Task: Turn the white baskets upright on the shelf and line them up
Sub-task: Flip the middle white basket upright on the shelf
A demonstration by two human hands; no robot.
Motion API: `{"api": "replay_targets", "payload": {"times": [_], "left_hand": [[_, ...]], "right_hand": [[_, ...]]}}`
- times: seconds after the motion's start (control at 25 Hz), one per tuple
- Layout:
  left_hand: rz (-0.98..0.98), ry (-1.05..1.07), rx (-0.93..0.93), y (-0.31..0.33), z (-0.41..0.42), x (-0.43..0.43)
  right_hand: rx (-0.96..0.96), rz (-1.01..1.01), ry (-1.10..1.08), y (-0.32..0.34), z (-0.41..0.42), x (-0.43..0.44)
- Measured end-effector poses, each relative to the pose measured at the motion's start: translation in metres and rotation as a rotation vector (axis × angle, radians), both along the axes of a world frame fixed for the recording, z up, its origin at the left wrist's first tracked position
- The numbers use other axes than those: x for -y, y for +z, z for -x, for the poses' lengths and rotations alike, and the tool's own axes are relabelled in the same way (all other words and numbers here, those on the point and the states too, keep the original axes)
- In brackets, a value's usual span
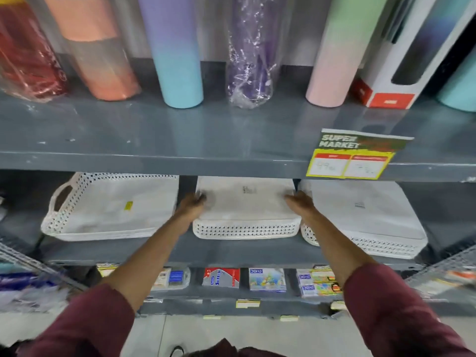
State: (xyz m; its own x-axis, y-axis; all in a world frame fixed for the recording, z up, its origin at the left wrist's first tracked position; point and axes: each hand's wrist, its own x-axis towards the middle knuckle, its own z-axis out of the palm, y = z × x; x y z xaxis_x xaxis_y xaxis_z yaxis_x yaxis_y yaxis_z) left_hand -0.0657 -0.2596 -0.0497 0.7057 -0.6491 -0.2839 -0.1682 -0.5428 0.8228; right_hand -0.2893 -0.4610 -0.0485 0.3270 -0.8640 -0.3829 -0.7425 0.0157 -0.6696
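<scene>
My left hand [192,202] and right hand [298,200] grasp the middle basket [244,210]; turning it could knock the right basket [365,217], which is just beside.

Grey shelf [231,253] carries three white baskets [247,229] side by side.

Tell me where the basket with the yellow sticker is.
The basket with the yellow sticker lies upright at the left end of the middle shelf, left of the left hand.
</scene>
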Motion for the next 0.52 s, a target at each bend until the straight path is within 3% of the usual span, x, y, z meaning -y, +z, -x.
{"api": "replay_targets", "payload": {"times": [0.12, 0.28, 0.4, 0.52], "left_hand": [[0.000, 0.217, -0.145, -0.004, 0.004, 0.010], [0.125, 0.305, -0.073, -0.007, 0.005, 0.003], [0.344, 0.376, -0.037, 0.001, 0.008, -0.005], [0.587, 0.427, -0.215, 0.012, 0.011, -0.013]], "right_hand": [[0.036, -0.001, -0.018, 0.005, -0.001, -0.008], [0.121, 0.063, -0.080, 0.008, 0.006, -0.022], [0.391, 0.072, -0.149, 0.009, 0.016, -0.027], [0.703, -0.137, -0.291, 0.016, 0.027, -0.029]]}}
